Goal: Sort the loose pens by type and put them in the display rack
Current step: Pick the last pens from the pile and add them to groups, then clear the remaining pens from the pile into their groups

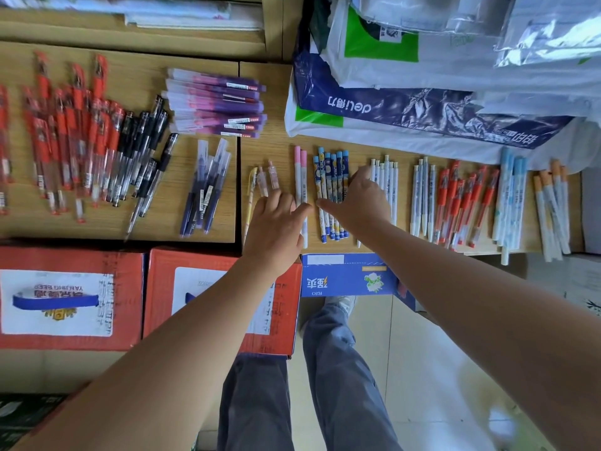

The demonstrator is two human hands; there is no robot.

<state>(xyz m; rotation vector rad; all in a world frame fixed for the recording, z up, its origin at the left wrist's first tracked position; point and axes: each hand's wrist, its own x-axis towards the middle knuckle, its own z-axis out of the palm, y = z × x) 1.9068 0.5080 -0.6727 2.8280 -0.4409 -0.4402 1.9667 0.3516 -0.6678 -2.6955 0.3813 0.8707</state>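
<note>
Nearest the camera, red cardboard cartons (pixel 65 297) and a blue carton (pixel 344 275) stand below the light wooden tabletop (pixel 273 151). Over its near edge the left hand (pixel 276 222) lies palm down, fingers loose, holding nothing, beside two pink-capped white pens (pixel 300 177). The right hand (pixel 357 200) rests flat and ungripping on a row of dark-blue patterned pens (pixel 331 177) and slim white pens (pixel 388 180). Further right lie sorted red gel pens (pixel 465 203), pale-blue pens (pixel 510 196) and orange-capped pens (pixel 553 203). Left lie red-capped (pixel 65 141), black (pixel 146 148) and purple pens (pixel 218 105). Farthest back are plastic bags (pixel 422 76).
</note>
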